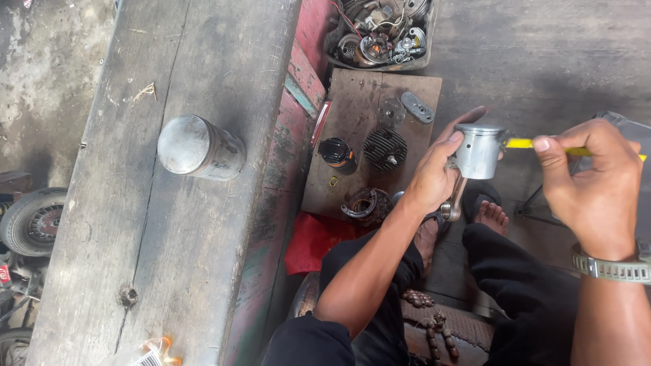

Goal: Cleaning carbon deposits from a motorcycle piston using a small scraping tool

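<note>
My left hand grips a grey metal piston with its connecting rod hanging below. My right hand, with a metal watch band at the wrist, holds a yellow-handled tool whose tip meets the piston's right side. Both hands are raised above my knees, over the concrete floor.
A long weathered wooden bench fills the left, with a metal can lying on it. A small wooden board on the floor carries a finned cylinder head, a dark cylinder part and a round part. A tray of engine parts sits beyond; a red cloth lies near.
</note>
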